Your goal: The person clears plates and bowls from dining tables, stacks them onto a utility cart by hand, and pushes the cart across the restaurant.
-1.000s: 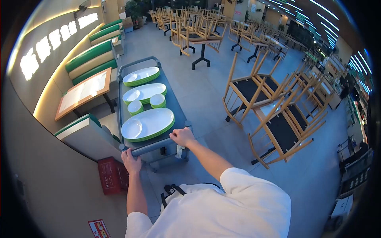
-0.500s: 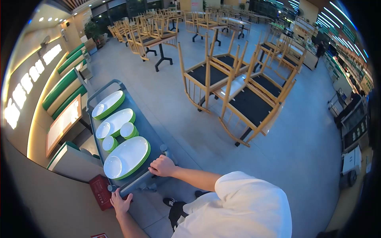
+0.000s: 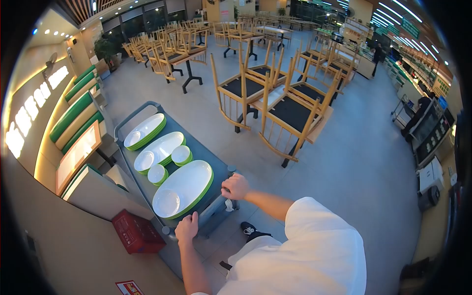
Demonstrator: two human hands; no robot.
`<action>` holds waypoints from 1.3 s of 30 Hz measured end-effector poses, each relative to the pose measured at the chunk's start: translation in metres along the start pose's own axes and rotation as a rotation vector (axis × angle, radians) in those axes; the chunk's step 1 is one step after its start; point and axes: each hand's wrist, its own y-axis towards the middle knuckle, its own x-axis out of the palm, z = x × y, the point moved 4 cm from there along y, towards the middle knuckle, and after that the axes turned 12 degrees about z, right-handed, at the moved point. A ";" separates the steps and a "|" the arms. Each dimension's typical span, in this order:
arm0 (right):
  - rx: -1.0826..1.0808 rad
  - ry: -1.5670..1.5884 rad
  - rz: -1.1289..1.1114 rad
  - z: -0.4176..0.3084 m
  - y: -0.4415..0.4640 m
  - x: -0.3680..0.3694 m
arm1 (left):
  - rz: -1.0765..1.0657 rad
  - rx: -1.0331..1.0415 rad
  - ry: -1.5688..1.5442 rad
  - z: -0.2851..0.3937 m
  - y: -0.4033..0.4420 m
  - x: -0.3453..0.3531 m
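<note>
A grey service cart (image 3: 209,152) stands in front of me, its push handle (image 3: 211,209) nearest my body. My left hand (image 3: 187,228) is closed on the left part of that handle, and my right hand (image 3: 236,187) is closed at its right end. On the cart's top lie stacks of white oval plates with green rims: a near one (image 3: 199,182), a middle one (image 3: 172,143) and a far one (image 3: 150,125). Each carries a round white dish, such as the near dish (image 3: 166,202). Two stacks of small bowls (image 3: 157,174) sit between the near and middle plates.
A red crate (image 3: 137,232) sits on the floor left of the cart, by a booth partition (image 3: 98,194). Upturned chairs (image 3: 290,113) rest on a table to the right. Green-and-cream booth seats (image 3: 73,115) line the left wall. Another person (image 3: 420,115) is at the right-hand counter.
The cart and plates have shifted right in view. My left hand, earlier with fingers spread at the handle's left corner, is now closed farther along it. The upturned chairs have shifted left.
</note>
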 end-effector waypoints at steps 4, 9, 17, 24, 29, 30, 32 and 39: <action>0.037 -0.056 -0.005 -0.022 -0.024 -0.015 | -0.015 0.016 -0.068 -0.004 -0.035 0.001; 0.058 -0.104 -0.070 -0.055 -0.054 -0.033 | -0.045 0.078 -0.087 -0.024 -0.069 0.003; -0.042 -0.032 -0.023 -0.087 -0.071 -0.045 | 0.075 0.019 -0.135 -0.039 -0.115 -0.007; -0.019 0.033 -0.025 -0.092 -0.068 -0.072 | 0.202 -0.014 -0.071 -0.024 -0.131 -0.010; 0.051 0.124 -0.045 -0.092 -0.079 -0.088 | 0.195 -0.049 -0.001 -0.015 -0.150 -0.013; 0.022 0.140 0.000 -0.096 -0.081 -0.096 | 0.222 -0.050 0.010 -0.013 -0.156 -0.012; -0.027 0.173 0.053 -0.107 -0.087 -0.111 | 0.191 -0.078 0.041 -0.006 -0.171 -0.009; -0.007 0.150 0.034 -0.126 -0.121 -0.140 | 0.230 -0.142 -0.007 -0.001 -0.232 -0.009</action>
